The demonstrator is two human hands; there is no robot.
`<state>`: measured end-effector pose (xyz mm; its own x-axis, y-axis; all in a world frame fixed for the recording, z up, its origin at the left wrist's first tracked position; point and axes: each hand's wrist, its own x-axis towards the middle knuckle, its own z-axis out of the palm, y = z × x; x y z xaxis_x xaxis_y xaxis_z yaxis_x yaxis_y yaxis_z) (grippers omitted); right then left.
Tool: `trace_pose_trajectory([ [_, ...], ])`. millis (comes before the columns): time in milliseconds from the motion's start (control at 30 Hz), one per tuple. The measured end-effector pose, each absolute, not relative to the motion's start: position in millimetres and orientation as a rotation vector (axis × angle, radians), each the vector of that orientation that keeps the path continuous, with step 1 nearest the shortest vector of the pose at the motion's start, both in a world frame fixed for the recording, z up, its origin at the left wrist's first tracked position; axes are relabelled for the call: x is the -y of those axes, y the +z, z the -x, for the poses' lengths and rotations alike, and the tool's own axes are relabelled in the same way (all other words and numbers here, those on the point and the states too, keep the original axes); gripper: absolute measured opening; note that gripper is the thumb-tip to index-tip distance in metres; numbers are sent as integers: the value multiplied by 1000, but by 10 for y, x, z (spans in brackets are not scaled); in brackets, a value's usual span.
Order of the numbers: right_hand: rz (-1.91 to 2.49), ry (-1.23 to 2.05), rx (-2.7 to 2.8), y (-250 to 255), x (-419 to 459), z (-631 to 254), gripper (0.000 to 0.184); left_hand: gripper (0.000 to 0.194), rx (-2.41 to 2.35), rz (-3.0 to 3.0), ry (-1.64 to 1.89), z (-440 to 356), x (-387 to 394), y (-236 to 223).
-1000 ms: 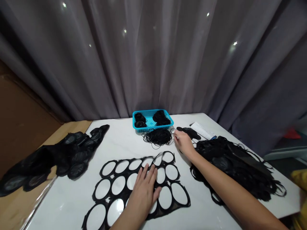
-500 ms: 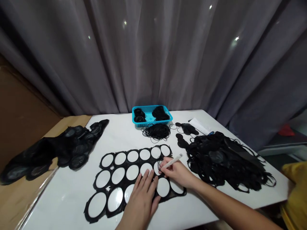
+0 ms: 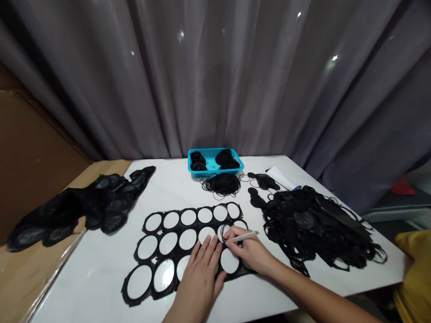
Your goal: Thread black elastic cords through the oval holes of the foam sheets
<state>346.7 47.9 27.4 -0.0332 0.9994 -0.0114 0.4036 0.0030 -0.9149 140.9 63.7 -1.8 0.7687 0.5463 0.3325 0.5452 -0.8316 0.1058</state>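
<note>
My left hand (image 3: 201, 269) lies flat with its fingers spread on a black sheet with rows of round cut-outs (image 3: 163, 220), pressing it to the table. My right hand (image 3: 247, 250) grips a slim white pen (image 3: 244, 236) with its tip at a round opening near my left fingers. The pen's exact contact with the sheet is hidden by my fingers. Part of the sheet's lower rows lies under both hands.
A white table (image 3: 84, 287) bears a blue basket (image 3: 208, 175) of black coils, a loose black cord coil (image 3: 221, 184), a black pile (image 3: 313, 224) at right, another (image 3: 107, 202) at left, and white paper (image 3: 281, 178). A grey curtain (image 3: 215, 80) hangs behind.
My right hand has come from beside the cord coil onto the black sheet, with the white pen in it. The view has tilted slightly, and my left hand stays on the sheet.
</note>
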Motion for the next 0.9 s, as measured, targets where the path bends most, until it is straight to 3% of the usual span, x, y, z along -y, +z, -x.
trace_pose_trajectory([
  [333, 1504, 958, 1570, 267, -497, -3456, 15, 60, -963, -3014, 610, -1464, -633, -78],
  [567, 1437, 596, 1980, 208, -334, -3358, 12, 59, -913, -3066, 640, -1434, -603, -71],
  [667, 1467, 417, 2104, 178, -374, -3433, 24, 58, -918, -3037, 660, -1425, -598, -72],
  [833, 1707, 84, 1696, 287, -764, -3995, 18, 54, -905, -2994, 663, -1416, -612, -69],
  [900, 1773, 100, 1543, 339, -868, -4201, 18, 55, -911, -2995, 666, -1407, -604, -73],
])
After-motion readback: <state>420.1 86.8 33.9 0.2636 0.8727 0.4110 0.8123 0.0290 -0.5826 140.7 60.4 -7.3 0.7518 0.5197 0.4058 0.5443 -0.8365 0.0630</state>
